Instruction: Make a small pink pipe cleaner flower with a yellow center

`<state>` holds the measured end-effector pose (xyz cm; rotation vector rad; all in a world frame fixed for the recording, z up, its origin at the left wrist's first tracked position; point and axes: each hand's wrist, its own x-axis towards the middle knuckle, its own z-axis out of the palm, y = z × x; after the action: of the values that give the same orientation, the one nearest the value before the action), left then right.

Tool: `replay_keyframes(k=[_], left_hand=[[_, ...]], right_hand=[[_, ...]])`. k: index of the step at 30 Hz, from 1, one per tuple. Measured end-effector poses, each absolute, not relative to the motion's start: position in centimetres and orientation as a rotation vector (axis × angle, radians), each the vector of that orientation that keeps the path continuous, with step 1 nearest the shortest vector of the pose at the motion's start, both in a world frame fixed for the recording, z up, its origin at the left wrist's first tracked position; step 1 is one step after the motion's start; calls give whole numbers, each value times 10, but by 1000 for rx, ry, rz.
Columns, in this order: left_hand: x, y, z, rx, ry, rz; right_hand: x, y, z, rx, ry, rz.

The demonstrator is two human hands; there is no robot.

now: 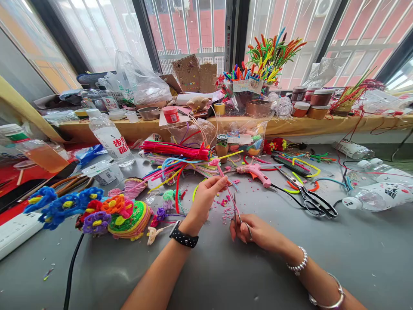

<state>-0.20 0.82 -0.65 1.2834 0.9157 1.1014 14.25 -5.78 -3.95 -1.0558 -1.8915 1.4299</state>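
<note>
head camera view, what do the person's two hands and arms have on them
Left hand: black watch band with white dots, at the wrist. Right hand: silvery beaded bracelet, plus a smooth silvery bangle further up. Both forearms are bare.

Dotted black watchband (184,237), silver beaded bracelet (300,268) — and a silver bangle (341,295).

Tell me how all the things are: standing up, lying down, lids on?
Left hand, pinching pink stem
Right hand, holding small scissors
Big scissors, lying down
Glue gun, lying down
Tall left bottle, standing, cap on
Front right bottle, lying down, cap on
Red jar, standing, lid on
</note>
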Motion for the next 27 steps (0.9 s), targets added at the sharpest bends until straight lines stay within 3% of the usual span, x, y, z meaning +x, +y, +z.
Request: replay_keyframes(k=[8, 27], left_hand=[[2, 4, -4, 1286, 873, 996], [3, 6, -9, 1274, 916, 1079]], right_hand=[[143, -60, -34, -965, -2004, 1434], [136, -62, -41, -865, -1647, 1614]])
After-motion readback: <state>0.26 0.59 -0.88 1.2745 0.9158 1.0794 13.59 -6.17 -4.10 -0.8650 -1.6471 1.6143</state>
